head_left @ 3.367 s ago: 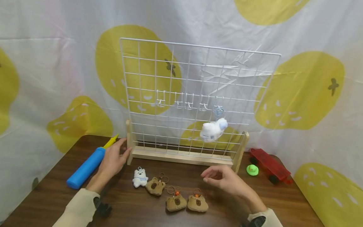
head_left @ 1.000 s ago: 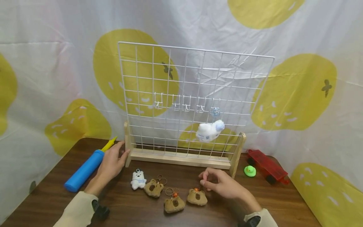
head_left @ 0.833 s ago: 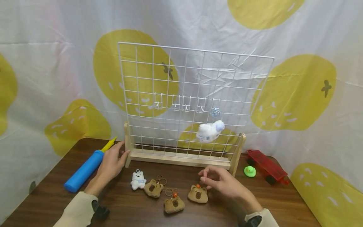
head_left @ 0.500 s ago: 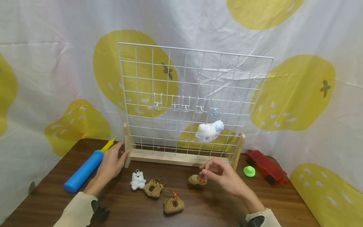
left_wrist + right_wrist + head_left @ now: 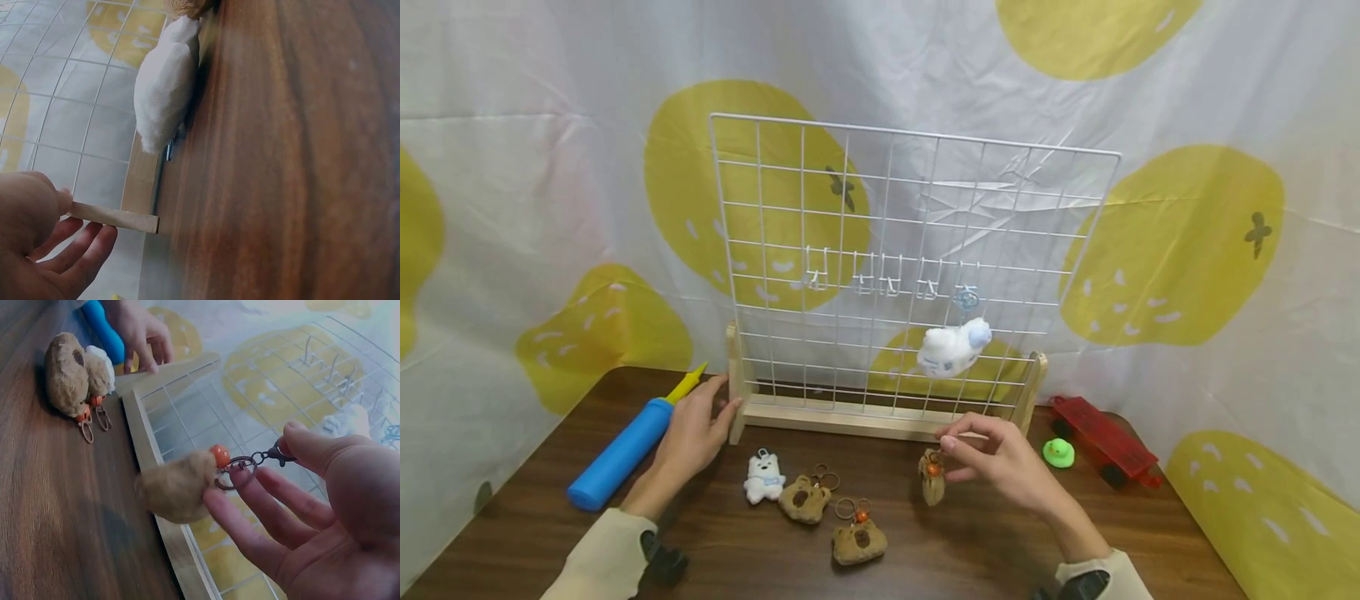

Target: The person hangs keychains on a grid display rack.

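Observation:
My right hand [image 5: 1003, 462] pinches the dark lobster clasp [image 5: 276, 453] of a brown plush bear keychain [image 5: 932, 483] between thumb and forefinger. Its orange bead [image 5: 219, 455] and ring hang above the furry body, raised off the table. At the other side, my left hand [image 5: 698, 433] holds the wooden upright [image 5: 115, 217] of a white wire grid rack [image 5: 887, 175], thumb on one face and fingers on the other. Several white hooks [image 5: 928, 287] line the grid; from the rightmost one hangs a white plush keychain [image 5: 953, 348] on a light-blue ring.
On the brown table [image 5: 760, 558] lie a white bear keychain [image 5: 764, 479] and two brown bear keychains, one left [image 5: 805, 500] and one nearer [image 5: 859, 543]. A blue pump [image 5: 621, 454] lies by my left forearm. Right of the rack sit a green duck [image 5: 1059, 453] and a red skateboard [image 5: 1105, 437].
My right hand has taken the rightmost brown bear keychain by its clasp and lifted it, and the bear has turned edge-on. The left hand stays on the rack's upright.

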`<state>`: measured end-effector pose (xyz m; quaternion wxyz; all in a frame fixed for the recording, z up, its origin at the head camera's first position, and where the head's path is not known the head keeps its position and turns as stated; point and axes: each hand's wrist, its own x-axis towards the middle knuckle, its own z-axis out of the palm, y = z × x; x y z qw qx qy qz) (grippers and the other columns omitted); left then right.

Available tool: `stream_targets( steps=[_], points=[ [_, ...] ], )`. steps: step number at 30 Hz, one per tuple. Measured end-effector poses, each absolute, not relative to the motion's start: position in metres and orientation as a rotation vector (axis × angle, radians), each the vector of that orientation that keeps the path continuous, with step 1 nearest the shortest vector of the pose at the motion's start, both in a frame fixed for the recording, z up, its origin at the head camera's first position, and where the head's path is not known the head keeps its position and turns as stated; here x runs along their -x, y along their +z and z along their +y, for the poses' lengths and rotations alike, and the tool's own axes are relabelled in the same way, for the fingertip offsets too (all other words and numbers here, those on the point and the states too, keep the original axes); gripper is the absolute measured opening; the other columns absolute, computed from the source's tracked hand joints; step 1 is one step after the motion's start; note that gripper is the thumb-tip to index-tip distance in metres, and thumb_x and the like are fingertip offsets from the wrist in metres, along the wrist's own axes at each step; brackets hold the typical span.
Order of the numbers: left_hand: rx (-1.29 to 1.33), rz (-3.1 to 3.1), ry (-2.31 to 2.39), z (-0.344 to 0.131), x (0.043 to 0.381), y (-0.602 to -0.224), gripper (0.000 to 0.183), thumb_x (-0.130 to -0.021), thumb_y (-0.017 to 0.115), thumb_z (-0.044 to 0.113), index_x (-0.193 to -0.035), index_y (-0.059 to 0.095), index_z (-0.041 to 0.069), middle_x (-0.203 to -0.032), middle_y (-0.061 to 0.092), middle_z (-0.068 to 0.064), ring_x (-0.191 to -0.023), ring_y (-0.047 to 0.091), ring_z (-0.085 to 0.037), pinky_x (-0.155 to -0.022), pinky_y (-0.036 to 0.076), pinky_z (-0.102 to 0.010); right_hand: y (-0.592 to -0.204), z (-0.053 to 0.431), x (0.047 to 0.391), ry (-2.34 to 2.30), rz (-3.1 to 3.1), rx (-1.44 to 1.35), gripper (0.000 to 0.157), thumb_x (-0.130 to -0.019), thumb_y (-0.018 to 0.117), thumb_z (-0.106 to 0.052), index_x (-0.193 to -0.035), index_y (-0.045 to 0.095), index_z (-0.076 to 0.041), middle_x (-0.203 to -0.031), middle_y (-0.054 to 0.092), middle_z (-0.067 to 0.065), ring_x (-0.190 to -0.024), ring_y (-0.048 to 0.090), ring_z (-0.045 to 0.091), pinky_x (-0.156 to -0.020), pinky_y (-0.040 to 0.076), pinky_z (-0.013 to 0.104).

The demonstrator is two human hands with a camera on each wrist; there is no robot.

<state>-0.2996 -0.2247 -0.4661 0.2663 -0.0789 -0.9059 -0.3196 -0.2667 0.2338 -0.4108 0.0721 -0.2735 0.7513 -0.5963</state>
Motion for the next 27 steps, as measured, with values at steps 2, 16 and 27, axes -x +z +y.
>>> stream_targets(
  steps=[2, 16, 27],
  points=[
    [0.206, -2.452, -0.862, -0.225, 0.299, -0.467, 0.043, -0.106, 0.071, 0.015, -0.142, 0.061, -0.006, -0.116, 0.073, -0.026, -0.094, 0.071, -0.035, -0.078, 0.063, -0.052, -0.409, 0.232, 0.265, -1.781, 2.237, 0.845, 0.022, -0.109, 0.064, -0.010, -0.115, 0.065, 0.011, -0.128, 0.070, 0.013, -0.108, 0.079, 0.025, -0.078, 0.066, 0.060],
    [0.211, -2.441, -0.878, -0.223, 0.303, -0.470, 0.042, -0.105, 0.072, 0.013, -0.142, 0.061, -0.006, -0.111, 0.073, -0.024, -0.092, 0.070, -0.034, -0.076, 0.062, -0.049, -0.364, 0.212, 0.259, -2.028, 2.199, 0.958, 0.016, -0.109, 0.063, -0.007, -0.113, 0.064, 0.009, -0.120, 0.075, 0.020, -0.111, 0.077, 0.019, -0.089, 0.066, 0.053],
    [0.207, -2.443, -0.886, -0.225, 0.302, -0.469, 0.043, -0.106, 0.071, 0.014, -0.142, 0.061, -0.005, -0.112, 0.073, -0.024, -0.094, 0.070, -0.035, -0.078, 0.064, -0.052, -0.326, 0.197, 0.270, -1.800, 2.554, 0.953, 0.014, -0.106, 0.072, -0.017, -0.109, 0.075, -0.003, -0.097, 0.080, 0.014, -0.085, 0.081, 0.025, -0.079, 0.067, 0.034]
  ],
)
